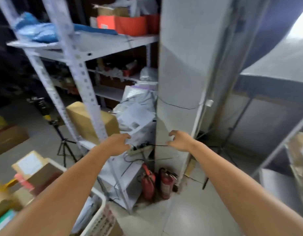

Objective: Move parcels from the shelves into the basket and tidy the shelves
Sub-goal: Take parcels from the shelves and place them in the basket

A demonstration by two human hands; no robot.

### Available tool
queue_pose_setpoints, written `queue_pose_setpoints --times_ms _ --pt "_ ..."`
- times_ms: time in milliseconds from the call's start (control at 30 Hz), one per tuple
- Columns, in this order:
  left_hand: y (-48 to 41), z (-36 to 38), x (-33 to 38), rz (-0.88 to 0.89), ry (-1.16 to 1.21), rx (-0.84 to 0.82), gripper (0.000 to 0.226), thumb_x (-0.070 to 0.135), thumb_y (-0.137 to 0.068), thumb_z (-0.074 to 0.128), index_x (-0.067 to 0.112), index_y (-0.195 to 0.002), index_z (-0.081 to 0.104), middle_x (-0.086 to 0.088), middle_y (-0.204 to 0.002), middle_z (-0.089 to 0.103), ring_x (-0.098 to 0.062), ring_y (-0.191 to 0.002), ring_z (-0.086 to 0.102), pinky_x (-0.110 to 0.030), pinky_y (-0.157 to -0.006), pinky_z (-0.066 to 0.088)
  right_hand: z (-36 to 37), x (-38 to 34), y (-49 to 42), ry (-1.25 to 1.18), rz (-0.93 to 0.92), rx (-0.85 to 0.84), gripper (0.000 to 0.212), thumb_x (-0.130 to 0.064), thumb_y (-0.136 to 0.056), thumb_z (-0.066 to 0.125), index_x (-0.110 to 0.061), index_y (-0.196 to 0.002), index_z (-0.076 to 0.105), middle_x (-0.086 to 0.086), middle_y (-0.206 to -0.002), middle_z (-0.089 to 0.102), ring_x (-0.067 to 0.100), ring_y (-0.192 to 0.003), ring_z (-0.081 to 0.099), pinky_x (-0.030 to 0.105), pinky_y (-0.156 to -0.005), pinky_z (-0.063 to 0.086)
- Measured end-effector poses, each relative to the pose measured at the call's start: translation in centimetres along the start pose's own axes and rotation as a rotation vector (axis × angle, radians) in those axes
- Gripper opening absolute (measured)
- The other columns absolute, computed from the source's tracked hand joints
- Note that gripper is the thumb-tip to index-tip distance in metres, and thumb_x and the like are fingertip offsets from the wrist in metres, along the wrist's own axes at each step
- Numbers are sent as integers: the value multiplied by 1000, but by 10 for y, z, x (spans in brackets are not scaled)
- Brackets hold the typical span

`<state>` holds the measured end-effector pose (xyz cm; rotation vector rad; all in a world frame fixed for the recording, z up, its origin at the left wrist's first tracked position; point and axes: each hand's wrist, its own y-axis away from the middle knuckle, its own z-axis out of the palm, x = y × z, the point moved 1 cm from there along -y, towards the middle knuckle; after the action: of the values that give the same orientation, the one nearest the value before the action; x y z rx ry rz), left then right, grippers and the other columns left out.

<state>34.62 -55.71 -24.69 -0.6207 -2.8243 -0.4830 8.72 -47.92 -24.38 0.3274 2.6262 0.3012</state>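
Note:
Both my arms reach forward toward a white metal shelf unit (pixel 82 72). My left hand (pixel 117 143) hovers with curled, spread fingers just in front of a pile of grey plastic mailer parcels (pixel 138 113) on a lower shelf. My right hand (pixel 179 140) is also empty, fingers apart, in front of the grey pillar. A brown cardboard box (pixel 89 121) stands on the same shelf, left of the mailers. A white basket (pixel 99 217) at the bottom left holds cardboard parcels (pixel 33 167). Orange boxes (pixel 128 24) and blue bags (pixel 40 31) lie on the top shelf.
A grey pillar (pixel 185 65) stands right of the shelf. Two red fire extinguishers (pixel 157 183) sit on the floor at its base, with a power strip (pixel 140 149) and cables above them. A tripod (pixel 63 142) stands on the left, another shelf (pixel 283 150) at the right edge.

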Motion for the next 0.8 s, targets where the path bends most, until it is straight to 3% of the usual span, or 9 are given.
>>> queue_pose_setpoints --times_ms 467,800 --pt "-160 61 224 535 -118 -184 50 39 -92 59 28 -140 49 -5 -136 58 -25 -122 55 -33 -98 46 -37 197 55 -185 575 220 54 -45 -91 62 -18 -137 51 7 -134 59 27 -123 55 35 -100 46" --pt "-165 127 380 898 -264 -305 48 42 -93 57 31 -139 48 0 -135 58 -21 -122 54 -30 -95 45 -21 280 170 -332 967 355 55 -40 -94 60 -16 -142 47 9 -140 55 27 -128 52 36 -102 43"
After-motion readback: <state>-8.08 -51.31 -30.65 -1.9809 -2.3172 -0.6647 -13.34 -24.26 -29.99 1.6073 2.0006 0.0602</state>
